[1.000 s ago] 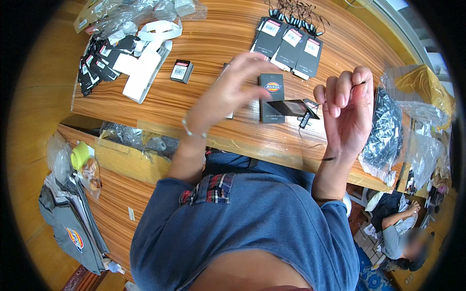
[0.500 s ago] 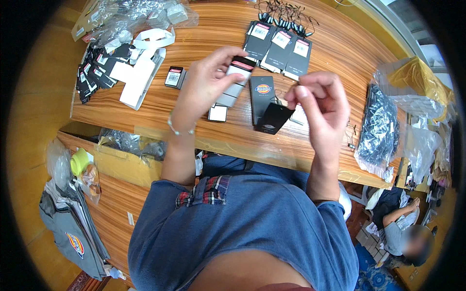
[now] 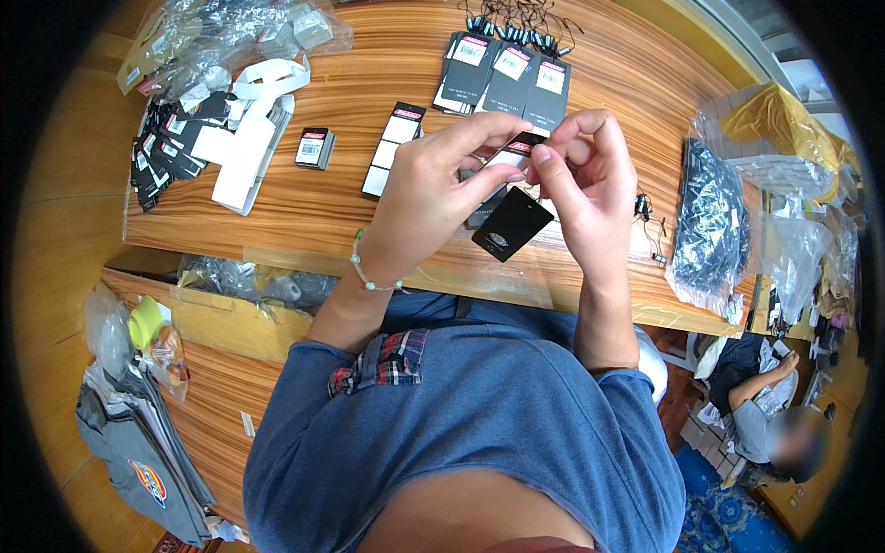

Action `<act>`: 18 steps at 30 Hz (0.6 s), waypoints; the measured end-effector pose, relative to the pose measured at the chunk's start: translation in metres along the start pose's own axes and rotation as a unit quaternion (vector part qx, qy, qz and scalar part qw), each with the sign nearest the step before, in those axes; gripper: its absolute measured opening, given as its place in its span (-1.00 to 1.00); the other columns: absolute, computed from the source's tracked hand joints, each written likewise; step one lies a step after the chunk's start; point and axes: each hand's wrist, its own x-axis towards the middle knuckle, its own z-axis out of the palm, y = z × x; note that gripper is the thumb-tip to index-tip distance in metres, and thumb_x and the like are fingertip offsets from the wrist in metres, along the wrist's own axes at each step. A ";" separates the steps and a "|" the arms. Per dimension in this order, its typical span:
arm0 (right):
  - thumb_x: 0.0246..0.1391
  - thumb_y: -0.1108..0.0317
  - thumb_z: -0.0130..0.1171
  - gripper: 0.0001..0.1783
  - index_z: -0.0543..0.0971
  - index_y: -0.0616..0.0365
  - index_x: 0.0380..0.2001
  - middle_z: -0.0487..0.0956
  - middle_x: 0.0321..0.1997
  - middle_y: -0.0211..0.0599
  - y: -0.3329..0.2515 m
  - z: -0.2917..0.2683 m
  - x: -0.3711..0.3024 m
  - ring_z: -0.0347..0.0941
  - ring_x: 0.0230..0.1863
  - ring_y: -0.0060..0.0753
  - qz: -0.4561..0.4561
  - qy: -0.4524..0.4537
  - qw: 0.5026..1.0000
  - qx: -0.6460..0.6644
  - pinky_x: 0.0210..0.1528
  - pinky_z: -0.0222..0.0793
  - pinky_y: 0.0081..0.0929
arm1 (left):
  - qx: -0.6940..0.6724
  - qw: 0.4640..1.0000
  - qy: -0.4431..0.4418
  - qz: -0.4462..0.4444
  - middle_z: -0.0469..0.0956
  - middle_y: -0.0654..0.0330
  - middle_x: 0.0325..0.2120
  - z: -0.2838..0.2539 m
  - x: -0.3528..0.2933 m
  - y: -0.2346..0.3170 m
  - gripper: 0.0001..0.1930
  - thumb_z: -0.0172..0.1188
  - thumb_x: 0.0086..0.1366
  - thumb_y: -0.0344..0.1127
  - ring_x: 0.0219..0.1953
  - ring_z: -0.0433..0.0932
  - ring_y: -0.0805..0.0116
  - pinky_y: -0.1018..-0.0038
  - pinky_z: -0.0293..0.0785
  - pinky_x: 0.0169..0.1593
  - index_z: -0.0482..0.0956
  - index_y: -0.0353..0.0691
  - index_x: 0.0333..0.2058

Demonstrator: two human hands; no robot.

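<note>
Pinching tag (image 3: 510,154) in left hand (image 3: 431,182)

I find the upper tag (image 3: 519,147) partly covered by the left hand (image 3: 442,175). Any cord running from the right hand (image 3: 590,180) to the hanging black tag (image 3: 513,224) is too fine for me to trace. A gray tag (image 3: 482,208) beneath lies mostly hidden. The top edge crops the dark cords (image 3: 525,13). A co-worker's head (image 3: 798,444) is blurred.

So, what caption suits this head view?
The left hand pinches a white-and-black tag beside the right hand, with a black tag below.
</note>
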 end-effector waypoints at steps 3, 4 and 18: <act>-0.02 0.62 0.01 -0.82 0.28 0.21 -0.34 0.45 -0.52 -0.44 0.000 -0.004 0.000 0.32 -0.49 -0.78 0.021 -0.016 1.000 -0.002 -0.49 0.16 -0.78 | -0.007 0.999 0.016 0.027 0.55 0.12 -0.32 0.003 0.000 -0.003 -0.66 0.21 0.03 -0.55 -0.30 0.56 0.43 0.57 0.52 -0.23 0.48 -0.31 -0.15; -0.02 0.62 0.01 -0.82 0.28 0.21 -0.34 0.44 -0.52 -0.45 0.001 -0.003 -0.001 0.32 -0.49 -0.79 0.013 -0.009 1.000 -0.006 -0.49 0.15 -0.78 | -0.005 0.999 0.025 0.039 0.56 0.11 -0.35 0.004 -0.001 -0.005 -0.67 0.20 0.05 -0.52 -0.32 0.57 0.43 0.56 0.53 -0.24 0.49 -0.28 -0.14; 0.03 0.59 0.00 -0.83 0.28 0.20 -0.31 0.41 -0.52 -0.46 0.009 -0.002 -0.006 0.32 -0.49 -0.75 -0.026 0.033 0.999 0.017 -0.47 0.19 -0.80 | -0.101 0.994 0.040 0.022 0.56 0.15 -0.37 0.015 -0.003 -0.008 -0.75 0.16 0.08 -0.54 -0.31 0.55 0.45 0.59 0.53 -0.25 0.52 -0.33 -0.21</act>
